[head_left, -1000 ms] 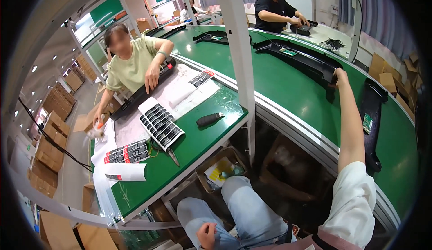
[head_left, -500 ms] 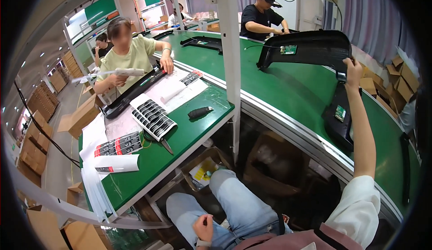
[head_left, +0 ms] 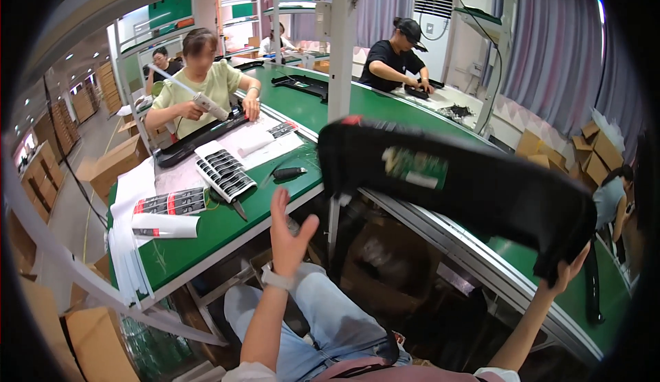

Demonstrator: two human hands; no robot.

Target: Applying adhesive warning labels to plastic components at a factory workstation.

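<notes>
In my right hand (head_left: 565,272) is the right end of a long, curved black plastic housing (head_left: 488,189), raised in front of me and blurred by motion. A green circuit board (head_left: 419,167) sits on its inner face. My left hand (head_left: 290,236) is lifted above my lap with fingers stretched and thumb apart, holding nothing, left of the housing's far end. Near that hand, on the side table, lie a dark stubby tool (head_left: 289,173) and a blade-like tool (head_left: 238,208).
Sticker sheets (head_left: 223,171) lie on the green side table (head_left: 172,265). Across it a co-worker holds a white glue gun (head_left: 210,106) over another black housing (head_left: 199,139). A white post (head_left: 339,59) rises beside the green conveyor (head_left: 378,112). Cardboard boxes (head_left: 598,148) stand at right.
The housing has come off the belt side toward me, swung lower and closer by my right hand. My left hand has risen from my lap and opened. The view has turned slightly right.
</notes>
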